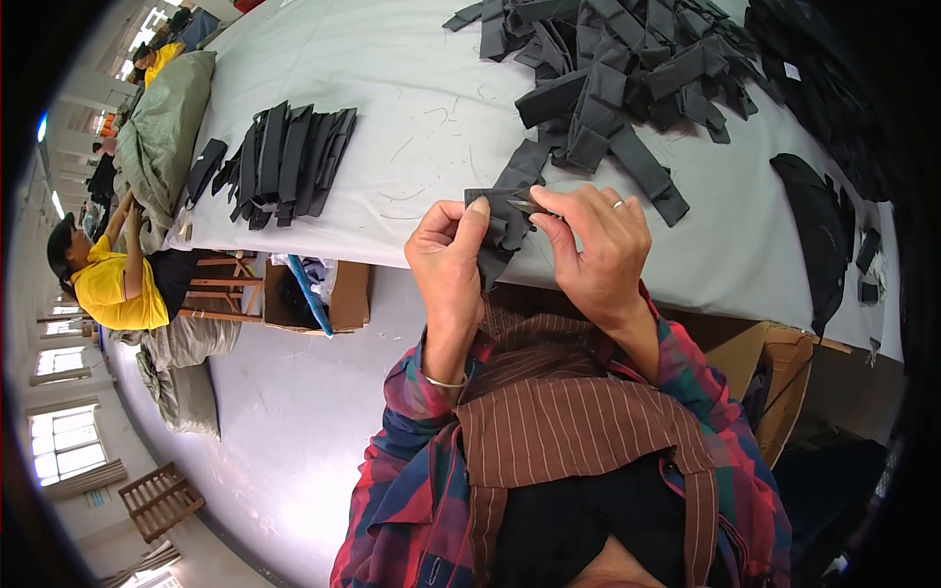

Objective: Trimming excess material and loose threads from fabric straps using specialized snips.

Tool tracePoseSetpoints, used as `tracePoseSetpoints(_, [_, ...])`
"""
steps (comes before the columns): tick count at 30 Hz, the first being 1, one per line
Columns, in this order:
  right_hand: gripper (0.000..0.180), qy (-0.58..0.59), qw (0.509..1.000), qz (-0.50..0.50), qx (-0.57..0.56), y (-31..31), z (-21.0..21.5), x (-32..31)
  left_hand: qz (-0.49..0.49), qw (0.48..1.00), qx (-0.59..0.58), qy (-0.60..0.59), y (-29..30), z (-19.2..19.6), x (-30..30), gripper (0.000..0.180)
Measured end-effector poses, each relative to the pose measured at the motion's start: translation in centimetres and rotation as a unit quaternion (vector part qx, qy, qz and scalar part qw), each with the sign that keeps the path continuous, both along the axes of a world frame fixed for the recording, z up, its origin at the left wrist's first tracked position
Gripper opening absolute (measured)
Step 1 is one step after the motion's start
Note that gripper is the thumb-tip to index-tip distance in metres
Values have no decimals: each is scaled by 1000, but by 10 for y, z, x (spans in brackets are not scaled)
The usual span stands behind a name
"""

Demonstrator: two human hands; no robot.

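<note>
My left hand [448, 250] pinches a dark grey fabric strip [493, 257] between thumb and fingers, near the front edge of the table. In my right hand [595, 245] is a pair of small metal thread snips [526, 203], their pointed tips at the upper end of that strip. The fingers hide most of the tool. Just beyond my hands, a tangled heap of similar dark grey strips [598, 73] spreads over the white-covered table [412, 137]. A neater row of strips [289, 162] lies to the left.
A cardboard box [350, 294] holding mixed items stands under the table on the left, another box [781, 382] on the right. Black fabric pieces [809, 230] lie along the table's right side. At far left, a person in yellow [123, 284] handles a large greenish sack [167, 127].
</note>
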State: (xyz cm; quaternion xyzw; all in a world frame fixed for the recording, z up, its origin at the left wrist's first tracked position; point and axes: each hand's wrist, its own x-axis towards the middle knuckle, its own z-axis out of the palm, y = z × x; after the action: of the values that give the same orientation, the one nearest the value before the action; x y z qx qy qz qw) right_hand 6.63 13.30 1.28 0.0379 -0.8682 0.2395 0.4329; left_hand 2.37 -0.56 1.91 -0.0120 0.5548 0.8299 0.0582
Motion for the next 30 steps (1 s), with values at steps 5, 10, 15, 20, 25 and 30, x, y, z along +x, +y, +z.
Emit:
tracePoseSetpoints(5, [14,11,1000,5,10,5,1,-3,-16,1000,-2,-3,-2,-4,-2,13])
tracePoseSetpoints(10, [15,-13,996,85,20,13,17,1,-18,1000,-5,4,-5,-3,-4,13])
tracePoseSetpoints(15, [18,-62,955,179,-227,16,22,6,-41,999,4,12,-8,11,0,4])
tracePoseSetpoints(20, [18,-126,885,227,-387,24,24,14,-72,987,13,141,-10,19,1,21])
tracePoseSetpoints(25, [17,-162,889,254,-345,23,26,15,-63,974,-39,215,-16,5,-8,25])
tracePoseSetpoints(30, [18,-223,910,251,-245,24,29,17,-56,970,-64,227,-15,2,-7,25])
